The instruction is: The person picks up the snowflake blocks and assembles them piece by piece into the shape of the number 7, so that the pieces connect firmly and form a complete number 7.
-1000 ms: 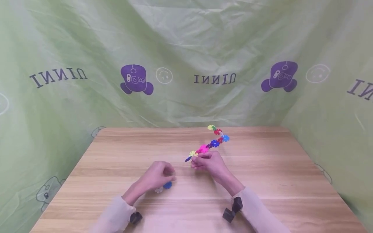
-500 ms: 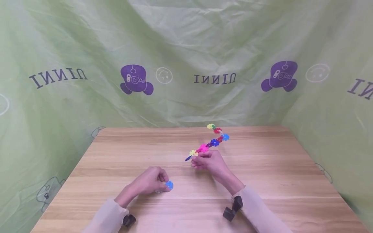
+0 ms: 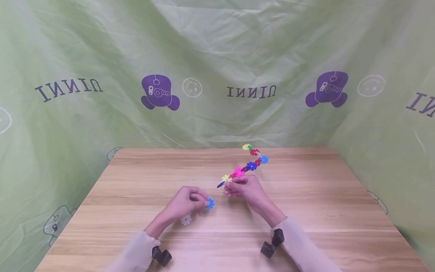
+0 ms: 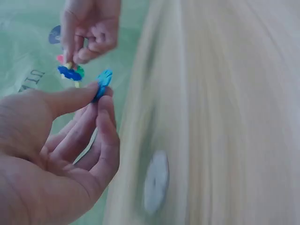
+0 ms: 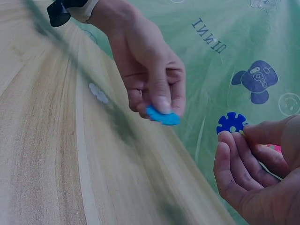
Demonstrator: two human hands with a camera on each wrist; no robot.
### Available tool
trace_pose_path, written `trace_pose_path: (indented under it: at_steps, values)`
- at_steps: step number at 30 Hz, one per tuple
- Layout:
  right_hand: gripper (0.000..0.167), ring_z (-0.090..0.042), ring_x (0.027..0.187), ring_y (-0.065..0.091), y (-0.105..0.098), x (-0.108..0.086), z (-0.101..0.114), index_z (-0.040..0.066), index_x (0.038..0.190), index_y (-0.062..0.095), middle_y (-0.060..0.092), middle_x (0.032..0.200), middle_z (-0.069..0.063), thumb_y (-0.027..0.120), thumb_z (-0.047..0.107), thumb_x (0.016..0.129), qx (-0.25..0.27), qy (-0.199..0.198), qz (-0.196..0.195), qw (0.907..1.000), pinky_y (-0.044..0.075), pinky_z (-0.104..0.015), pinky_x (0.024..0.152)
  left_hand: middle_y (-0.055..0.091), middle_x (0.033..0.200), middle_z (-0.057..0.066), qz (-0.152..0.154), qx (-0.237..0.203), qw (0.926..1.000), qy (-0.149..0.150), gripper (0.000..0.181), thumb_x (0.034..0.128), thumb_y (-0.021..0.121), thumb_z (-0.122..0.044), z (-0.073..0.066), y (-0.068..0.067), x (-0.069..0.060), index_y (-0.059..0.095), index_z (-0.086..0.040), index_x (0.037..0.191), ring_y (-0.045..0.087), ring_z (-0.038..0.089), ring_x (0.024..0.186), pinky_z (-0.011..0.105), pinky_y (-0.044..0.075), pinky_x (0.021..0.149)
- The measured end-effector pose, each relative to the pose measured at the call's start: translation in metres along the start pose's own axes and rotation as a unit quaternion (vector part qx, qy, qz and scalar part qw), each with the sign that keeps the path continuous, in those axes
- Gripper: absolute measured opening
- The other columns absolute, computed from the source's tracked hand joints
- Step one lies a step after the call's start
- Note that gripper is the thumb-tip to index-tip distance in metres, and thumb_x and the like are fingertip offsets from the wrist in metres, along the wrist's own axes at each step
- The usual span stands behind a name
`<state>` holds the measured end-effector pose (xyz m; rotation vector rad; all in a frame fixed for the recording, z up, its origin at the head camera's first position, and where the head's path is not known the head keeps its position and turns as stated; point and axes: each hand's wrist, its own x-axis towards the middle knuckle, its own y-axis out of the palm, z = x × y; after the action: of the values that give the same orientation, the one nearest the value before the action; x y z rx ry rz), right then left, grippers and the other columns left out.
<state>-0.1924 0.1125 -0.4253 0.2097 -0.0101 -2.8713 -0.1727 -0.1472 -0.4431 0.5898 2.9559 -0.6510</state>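
Note:
Between thumb and fingertips, my left hand [image 3: 185, 204] pinches a light blue snowflake disc [image 3: 210, 203], raised above the table. My right hand [image 3: 249, 190] holds a chain of interlocked snowflake discs [image 3: 239, 172] by its near end, gripping close to a yellow disc [image 3: 226, 178]. At that tip a dark blue disc [image 5: 231, 123] sticks out toward the left hand. The chain curves up and away, through pink, blue and red pieces, to a yellow disc at its far end. A gap separates the light blue disc from the chain.
A white snowflake disc [image 3: 185, 220] lies flat on the wooden table [image 3: 136, 177], just below my left hand. Green cloth [image 3: 217, 124] with purple prints hangs behind and at both sides of the table. Each wrist carries a black camera mount [image 3: 268, 249].
My left hand came down, picked the light blue disc off the table and lifted it up and right toward the chain. The right hand stayed nearly still with the chain.

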Motion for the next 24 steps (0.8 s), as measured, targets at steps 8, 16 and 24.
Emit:
trace_pose_path:
  at_steps: [8, 16, 24]
  values:
    - [0.027, -0.018, 0.084, 0.08, 0.0, 0.0, -0.001, -0.012, 0.115, 0.072, 0.079, 0.105, -0.027, 0.075, 0.008, 0.096, -0.005, 0.001, 0.001, 1.0, 0.066, -0.042, 0.088, 0.083, 0.102, 0.011, -0.036, -0.127, 0.9903, -0.045, 0.028, 0.0933, 0.08, -0.021, -0.009, 0.008, 0.009, 0.077, -0.004, 0.116, 0.079, 0.023, 0.093, 0.037, 0.065, 0.089]
    - [0.027, -0.018, 0.083, 0.08, -0.002, 0.0, -0.001, -0.012, 0.115, 0.072, 0.079, 0.105, -0.027, 0.075, 0.008, 0.096, -0.005, 0.003, 0.0, 1.0, 0.067, -0.038, 0.086, 0.082, 0.098, 0.013, -0.047, -0.15, 0.9866, -0.045, 0.028, 0.0935, 0.078, -0.013, -0.013, 0.007, 0.014, 0.075, 0.003, 0.116, 0.077, 0.017, 0.084, 0.035, 0.066, 0.084]
    - [0.027, -0.018, 0.083, 0.08, -0.001, 0.0, 0.001, -0.012, 0.115, 0.072, 0.079, 0.104, -0.027, 0.074, 0.007, 0.097, -0.009, -0.002, 0.005, 0.9999, 0.066, -0.041, 0.088, 0.082, 0.098, 0.013, -0.05, -0.163, 0.9839, -0.053, 0.027, 0.0929, 0.079, -0.012, -0.013, 0.01, 0.018, 0.075, 0.002, 0.116, 0.077, 0.016, 0.084, 0.036, 0.066, 0.085]
